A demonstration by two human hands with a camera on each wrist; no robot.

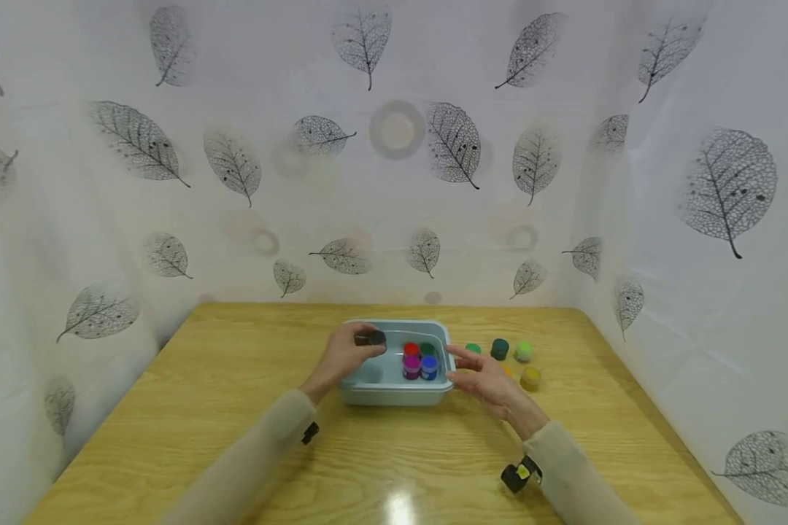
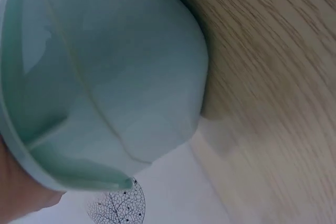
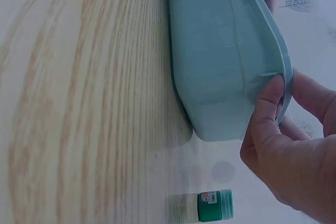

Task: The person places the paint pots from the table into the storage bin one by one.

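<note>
A light blue-green plastic basin [image 1: 394, 397] stands on the table. Inside, toward its right end, sit a red paint jar [image 1: 411, 350], a dark green one [image 1: 427, 349], a purple one [image 1: 411, 368] and a blue one [image 1: 428, 368]. My left hand [image 1: 343, 355] holds a black paint jar [image 1: 377, 340] between thumb and fingers above the basin's left part; the left wrist view hides that jar behind the basin wall [image 2: 121, 66]. At the basin's right end, my right hand [image 3: 299, 156] pinches the rim, thumb on one side and fingers on the other.
Right of the basin, on the wooden table [image 1: 249, 386], stand several more paint jars: green [image 1: 473, 348], dark green [image 1: 500, 349], light green [image 1: 524, 352], yellow [image 1: 530, 378] and a partly hidden orange one [image 1: 508, 372]. A leaf-patterned curtain [image 1: 394, 211] hangs behind the table.
</note>
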